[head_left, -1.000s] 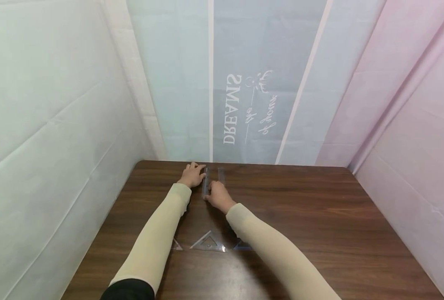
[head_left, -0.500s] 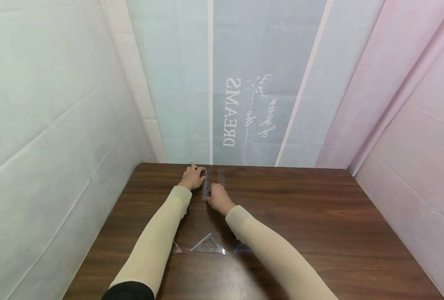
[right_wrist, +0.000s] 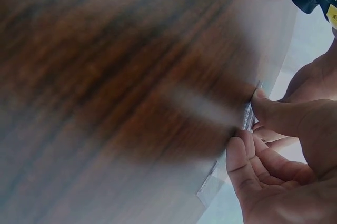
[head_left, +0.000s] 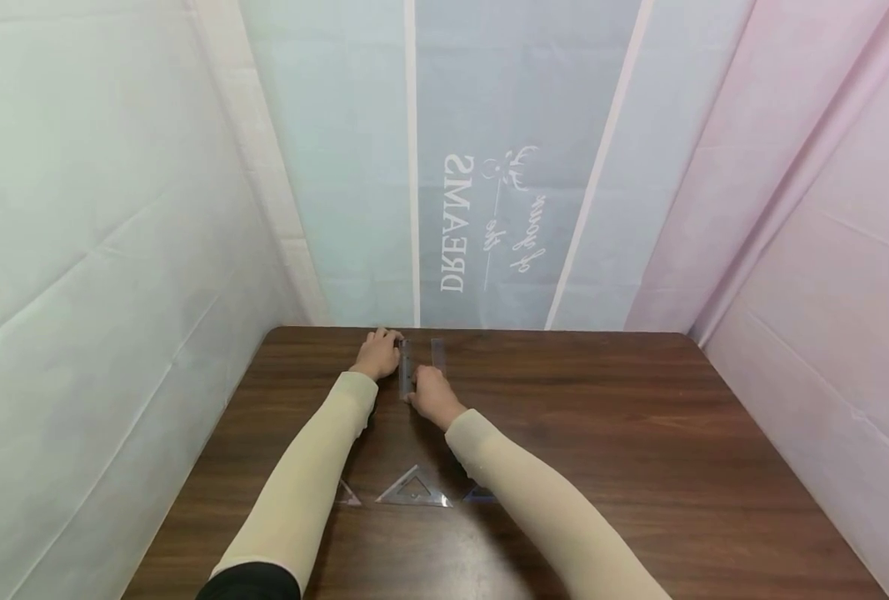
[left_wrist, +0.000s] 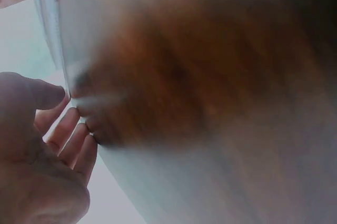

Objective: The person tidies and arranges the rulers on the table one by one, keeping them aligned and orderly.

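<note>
A clear ruler lies lengthwise near the far edge of the table, between both hands. My left hand is at its far end; in the left wrist view, thumb and forefinger meet at the ruler's tip, the other fingers lightly bent beside it. With thumb and curled fingers my right hand pinches the near end; the right wrist view shows the ruler's marked edge between thumb and fingers. Just right of it lies a second clear ruler, its near part hidden behind the right hand.
Closer to me, a clear set square lies flat, with a reddish-edged triangle partly under the left sleeve and a blue-edged one partly under the right. Fabric walls border the brown table at back and sides.
The head view has shifted slightly. Both hands stay at the ruler with hardly any movement, and the set squares lie where they were.
</note>
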A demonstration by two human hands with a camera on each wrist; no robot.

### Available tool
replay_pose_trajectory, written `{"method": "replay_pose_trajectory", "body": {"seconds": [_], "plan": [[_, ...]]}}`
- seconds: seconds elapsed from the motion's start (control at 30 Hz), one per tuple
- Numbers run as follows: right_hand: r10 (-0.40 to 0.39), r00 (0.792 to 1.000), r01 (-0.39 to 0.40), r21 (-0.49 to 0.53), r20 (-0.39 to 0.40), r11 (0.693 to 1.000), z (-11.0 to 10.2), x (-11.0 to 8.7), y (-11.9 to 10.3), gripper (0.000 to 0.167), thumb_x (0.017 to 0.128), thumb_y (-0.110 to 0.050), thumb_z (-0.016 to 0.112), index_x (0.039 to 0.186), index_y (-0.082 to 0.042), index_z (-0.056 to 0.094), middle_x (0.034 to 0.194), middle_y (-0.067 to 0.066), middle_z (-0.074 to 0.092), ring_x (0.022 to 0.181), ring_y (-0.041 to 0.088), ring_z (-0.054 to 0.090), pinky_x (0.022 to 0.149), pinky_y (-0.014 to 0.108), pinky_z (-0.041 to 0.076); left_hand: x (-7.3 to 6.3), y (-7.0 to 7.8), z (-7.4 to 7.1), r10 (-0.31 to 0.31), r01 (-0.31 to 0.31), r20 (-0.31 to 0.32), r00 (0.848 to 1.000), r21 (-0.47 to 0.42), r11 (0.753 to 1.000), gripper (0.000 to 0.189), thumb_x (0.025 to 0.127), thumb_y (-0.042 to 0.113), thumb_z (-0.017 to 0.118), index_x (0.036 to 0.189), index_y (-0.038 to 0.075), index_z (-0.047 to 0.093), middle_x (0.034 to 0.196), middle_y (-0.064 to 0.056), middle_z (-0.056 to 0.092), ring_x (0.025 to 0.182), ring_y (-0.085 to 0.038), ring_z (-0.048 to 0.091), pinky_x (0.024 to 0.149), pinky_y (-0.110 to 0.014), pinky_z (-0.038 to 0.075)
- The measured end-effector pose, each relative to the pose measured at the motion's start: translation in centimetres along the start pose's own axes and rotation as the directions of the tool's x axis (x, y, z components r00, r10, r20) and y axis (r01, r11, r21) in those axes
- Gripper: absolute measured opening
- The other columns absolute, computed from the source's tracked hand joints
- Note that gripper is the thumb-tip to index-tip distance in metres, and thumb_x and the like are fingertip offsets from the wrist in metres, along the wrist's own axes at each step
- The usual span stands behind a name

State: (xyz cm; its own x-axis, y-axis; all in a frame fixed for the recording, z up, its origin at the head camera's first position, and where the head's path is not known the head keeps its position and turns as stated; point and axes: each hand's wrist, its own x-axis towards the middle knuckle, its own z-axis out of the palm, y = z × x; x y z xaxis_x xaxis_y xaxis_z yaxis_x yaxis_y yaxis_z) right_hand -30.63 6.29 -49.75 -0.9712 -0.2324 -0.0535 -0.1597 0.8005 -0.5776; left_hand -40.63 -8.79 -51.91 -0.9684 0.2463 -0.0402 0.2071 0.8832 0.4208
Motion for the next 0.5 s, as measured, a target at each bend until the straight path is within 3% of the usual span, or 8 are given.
{"method": "replay_pose_trajectory", "body": {"seconds": [0.13, 0.27, 0.5], "plan": [[-0.005, 1.0, 0.005, -0.029, -0.006, 1.0, 0.2, 0.0, -0.1, 0.026, 0.098, -0.012, 0.081, 0.111, 0.004, 0.065, 0.109, 0.018, 0.066, 0.099, 0.03, 0.067, 0.084, 0.042, 0.059, 0.3, -0.5, 0.1, 0.008, -0.008, -0.001, 1.0, -0.012, 1.0, 0.04, 0.114, 0.014, 0.043, 0.151, 0.004, 0.055, 0.155, -0.023, 0.046, 0.143, -0.043, 0.042, 0.119, -0.054, 0.038], [-0.019, 1.0, 0.018, -0.052, -0.016, 0.998, 0.3, -0.3, -0.2, 0.025, 0.099, -0.011, 0.079, 0.112, 0.004, 0.065, 0.111, 0.019, 0.066, 0.105, 0.033, 0.066, 0.088, 0.044, 0.059, 0.3, -0.8, -0.1, 0.003, -0.005, -0.014, 1.0, -0.094, 0.996, 0.04, 0.113, 0.013, 0.042, 0.15, 0.002, 0.055, 0.154, -0.023, 0.049, 0.144, -0.043, 0.042, 0.118, -0.054, 0.04], [-0.036, 0.999, 0.034, -0.091, -0.02, 0.995, 0.6, -0.6, -0.2, 0.022, 0.1, -0.011, 0.078, 0.109, 0.002, 0.064, 0.108, 0.018, 0.065, 0.103, 0.032, 0.065, 0.087, 0.043, 0.058, -1.2, -0.2, -1.1, 0.007, -0.021, -0.063, 0.998, -0.226, 0.974, 0.039, 0.112, 0.009, 0.043, 0.146, -0.006, 0.053, 0.148, -0.027, 0.055, 0.137, -0.043, 0.053, 0.112, -0.054, 0.046]]}}
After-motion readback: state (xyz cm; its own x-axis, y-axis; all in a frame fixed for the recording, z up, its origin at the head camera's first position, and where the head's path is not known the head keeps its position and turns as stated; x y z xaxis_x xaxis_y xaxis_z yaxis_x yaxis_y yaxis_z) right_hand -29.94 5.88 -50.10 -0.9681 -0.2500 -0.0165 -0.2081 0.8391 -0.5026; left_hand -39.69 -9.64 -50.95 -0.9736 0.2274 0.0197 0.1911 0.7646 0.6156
